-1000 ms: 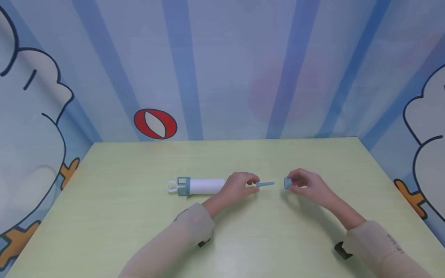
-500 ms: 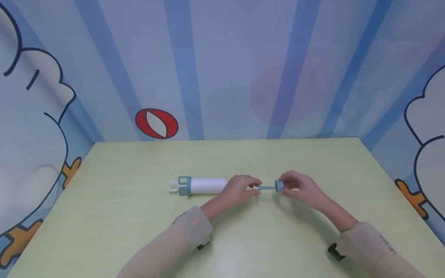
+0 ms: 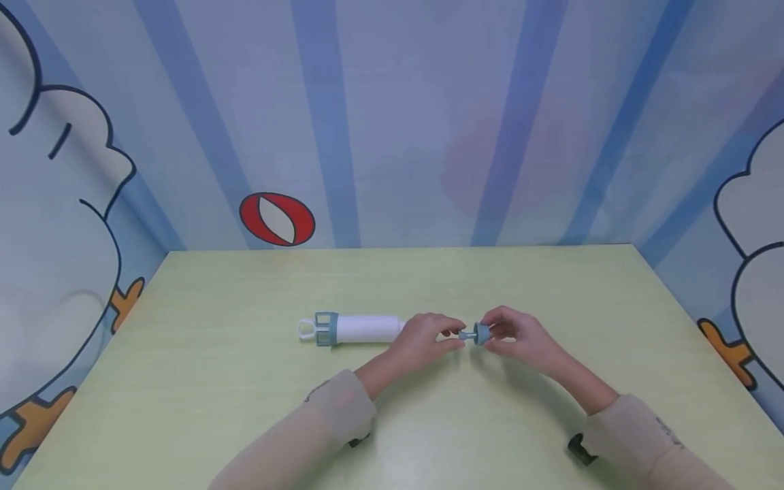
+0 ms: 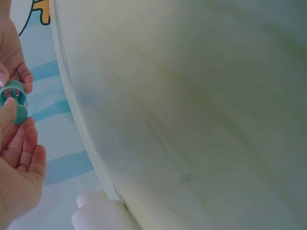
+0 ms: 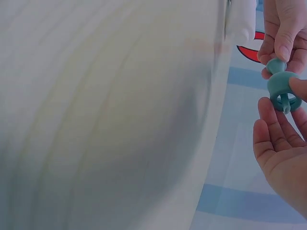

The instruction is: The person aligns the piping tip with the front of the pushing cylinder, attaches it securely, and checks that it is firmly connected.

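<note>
In the head view the pale tabletop (image 3: pixel 392 279) fills the lower half. Left of the frame's centre a white cylinder (image 3: pixel 367 329) lies on its side, perhaps set down to free both hands. Right of it, just below centre, the left hand (image 3: pixel 422 340) pinches the stemmed piece, while facing it the right hand (image 3: pixel 527 340) grips the cup (image 3: pixel 481 333) between thumb and fingers. Fingertip holds probably keep the two aligned: at right wrist, upper right, the stemmed piece (image 5: pixel 276 66) shows its tip inside the cup's far end.
</note>
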